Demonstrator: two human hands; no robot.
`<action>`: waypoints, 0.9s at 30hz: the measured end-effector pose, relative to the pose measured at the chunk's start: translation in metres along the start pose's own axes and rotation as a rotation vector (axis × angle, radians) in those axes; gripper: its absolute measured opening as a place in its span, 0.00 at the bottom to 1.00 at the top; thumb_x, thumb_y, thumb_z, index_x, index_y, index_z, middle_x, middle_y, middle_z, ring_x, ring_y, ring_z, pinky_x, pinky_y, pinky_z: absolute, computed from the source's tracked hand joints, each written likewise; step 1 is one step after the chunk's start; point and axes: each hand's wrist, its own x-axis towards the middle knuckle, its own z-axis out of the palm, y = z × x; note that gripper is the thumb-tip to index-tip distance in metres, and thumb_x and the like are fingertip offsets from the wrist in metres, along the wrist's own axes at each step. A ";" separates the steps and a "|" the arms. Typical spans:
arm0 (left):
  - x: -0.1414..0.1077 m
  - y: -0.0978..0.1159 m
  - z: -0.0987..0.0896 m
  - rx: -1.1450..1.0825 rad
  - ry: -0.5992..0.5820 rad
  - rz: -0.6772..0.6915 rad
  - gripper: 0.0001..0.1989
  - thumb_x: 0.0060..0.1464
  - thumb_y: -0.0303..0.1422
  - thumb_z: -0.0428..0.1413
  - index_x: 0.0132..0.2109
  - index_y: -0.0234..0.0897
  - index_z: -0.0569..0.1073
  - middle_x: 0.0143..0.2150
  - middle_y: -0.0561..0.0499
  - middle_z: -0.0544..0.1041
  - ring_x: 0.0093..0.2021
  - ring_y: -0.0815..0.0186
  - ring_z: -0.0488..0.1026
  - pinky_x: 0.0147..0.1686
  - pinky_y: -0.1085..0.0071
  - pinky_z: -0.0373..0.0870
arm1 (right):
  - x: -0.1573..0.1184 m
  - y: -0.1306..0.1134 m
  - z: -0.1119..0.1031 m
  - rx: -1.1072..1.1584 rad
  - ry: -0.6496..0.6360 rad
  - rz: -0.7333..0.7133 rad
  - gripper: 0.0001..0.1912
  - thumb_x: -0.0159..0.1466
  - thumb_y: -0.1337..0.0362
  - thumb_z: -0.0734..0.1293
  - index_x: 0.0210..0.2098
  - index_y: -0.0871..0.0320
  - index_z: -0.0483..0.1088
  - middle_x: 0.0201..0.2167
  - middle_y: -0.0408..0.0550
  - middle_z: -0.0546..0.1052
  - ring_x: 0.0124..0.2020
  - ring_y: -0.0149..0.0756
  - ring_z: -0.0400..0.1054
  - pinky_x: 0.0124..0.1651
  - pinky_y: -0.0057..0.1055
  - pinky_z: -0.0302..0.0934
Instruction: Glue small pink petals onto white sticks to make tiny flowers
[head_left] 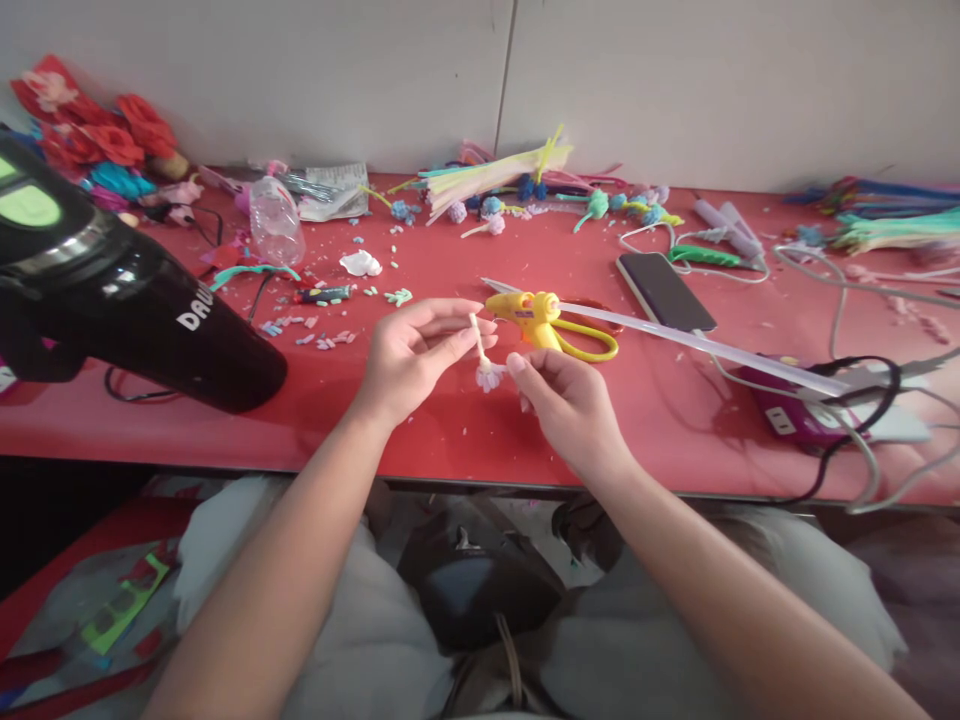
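A small pipe-cleaner flower [489, 374] with pale lilac petals and a short cream stem hangs head down near the table's front edge. My left hand [420, 355] pinches its stem between thumb and fingers. From the right, my right hand [566, 400] has thumb and forefinger closed at the edge of the petals; whether a further small piece is between them is hidden. Just behind both hands lies a yellow hot glue gun [531, 318], a long translucent glue stick [675, 338] sticking out of its back. Scissors with yellow handles [600, 345] lie beside it.
On the left a large black tumbler [150, 290] leans over the red table [330, 440]. Behind are a plastic bottle [276, 220], bundles of pipe cleaners [495, 180] and small clipped pieces. A phone [666, 290], cables and a purple power strip [795, 405] occupy the right.
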 end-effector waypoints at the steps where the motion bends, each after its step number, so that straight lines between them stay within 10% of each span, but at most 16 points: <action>1: 0.000 0.000 0.000 0.000 -0.001 -0.001 0.14 0.53 0.37 0.71 0.46 0.39 0.82 0.43 0.45 0.86 0.43 0.55 0.86 0.46 0.59 0.86 | 0.000 0.000 0.000 -0.008 0.004 -0.001 0.23 0.66 0.45 0.70 0.26 0.56 0.69 0.19 0.39 0.67 0.22 0.28 0.57 0.26 0.29 0.53; 27: 0.000 -0.001 -0.002 -0.052 0.002 -0.013 0.13 0.54 0.35 0.70 0.45 0.38 0.80 0.42 0.46 0.86 0.44 0.55 0.86 0.45 0.61 0.86 | 0.002 0.010 0.004 -0.057 0.044 0.005 0.21 0.67 0.48 0.70 0.25 0.53 0.65 0.20 0.40 0.67 0.22 0.30 0.58 0.26 0.32 0.55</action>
